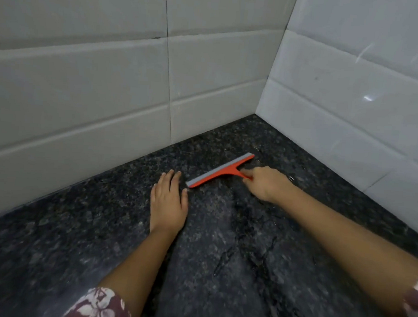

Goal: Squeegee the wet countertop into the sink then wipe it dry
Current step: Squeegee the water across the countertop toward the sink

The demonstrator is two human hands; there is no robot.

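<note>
Orange squeegee [220,170] is lying near the table's [81,229] far tiled corner while your right hand [265,182] is clamping its handle, and your left hand [168,202] is pressing flat, fingers [163,182] together.

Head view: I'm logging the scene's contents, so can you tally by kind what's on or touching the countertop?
Squeegee, orange with grey blade: 1
Hands: 2, the left hand flat on the countertop, the right hand on the squeegee's handle
Total: 3
</note>
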